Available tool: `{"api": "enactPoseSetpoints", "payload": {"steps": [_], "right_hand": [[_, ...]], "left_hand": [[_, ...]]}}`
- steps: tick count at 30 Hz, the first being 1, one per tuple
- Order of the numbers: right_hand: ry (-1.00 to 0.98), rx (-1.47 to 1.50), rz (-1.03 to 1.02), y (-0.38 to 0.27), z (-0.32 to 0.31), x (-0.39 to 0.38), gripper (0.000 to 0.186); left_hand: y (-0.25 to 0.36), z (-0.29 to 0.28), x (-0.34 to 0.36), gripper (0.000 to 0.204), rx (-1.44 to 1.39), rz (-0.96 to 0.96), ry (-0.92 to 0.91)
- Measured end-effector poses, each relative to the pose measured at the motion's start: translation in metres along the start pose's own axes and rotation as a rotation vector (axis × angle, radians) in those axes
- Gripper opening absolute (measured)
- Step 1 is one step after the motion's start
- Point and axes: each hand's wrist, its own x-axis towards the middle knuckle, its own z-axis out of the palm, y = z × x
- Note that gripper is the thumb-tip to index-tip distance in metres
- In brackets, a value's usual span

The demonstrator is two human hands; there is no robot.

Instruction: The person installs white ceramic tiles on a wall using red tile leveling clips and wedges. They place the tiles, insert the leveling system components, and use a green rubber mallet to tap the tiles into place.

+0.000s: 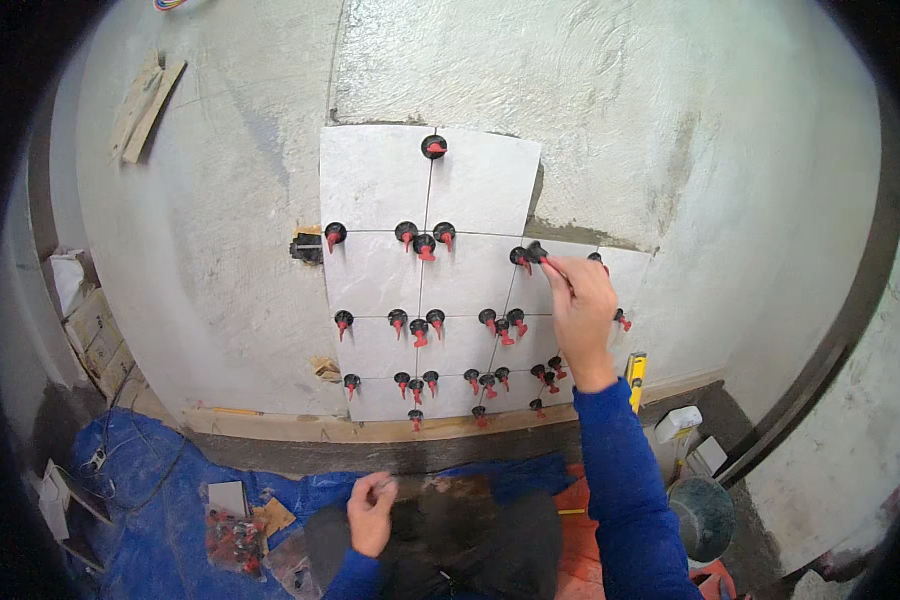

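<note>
White tiles [378, 180] cover part of the wall in front of me, with black-and-red tile levelling clips [419, 333] set along their joints. My right hand [583, 305] is raised to the wall, its fingers pinching a tile levelling clip [537, 252] by the red part. Right beside that one, another levelling clip [520, 258] sits at the joint below the top tiles. Low in front of my lap, my left hand [371, 517] is closed with thumb and fingertips together. Whatever it holds, if anything, is too small to name.
A wooden batten [290, 427] runs under the tiles. A yellow level [636, 380] leans on the wall at right, near a dark bucket [703, 517]. On the blue tarp [155, 500] lies a bag of clips [234, 540]. An electrical box [307, 248] sits left of the tiles.
</note>
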Motion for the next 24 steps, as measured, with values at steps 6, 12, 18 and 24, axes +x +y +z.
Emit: {"api": "enactPoseSetpoints", "payload": {"steps": [6,12,18,24], "right_hand": [[-0.108,-0.123,-0.155,0.030,0.033,0.020,0.010],[-0.166,-0.183,-0.205,0.032,0.037,0.021,0.011],[-0.149,-0.191,-0.219,0.028,0.043,0.017,0.012],[-0.102,-0.180,-0.186,0.024,0.047,0.014,0.011]], "left_hand": [[-0.025,-0.055,-0.015,0.022,0.070,-0.158,0.167],[-0.052,-0.077,-0.022,0.021,-0.006,-0.113,0.214],[-0.060,-0.083,-0.026,0.021,-0.004,-0.112,0.216],[-0.061,-0.088,-0.032,0.019,-0.008,-0.111,0.254]]}}
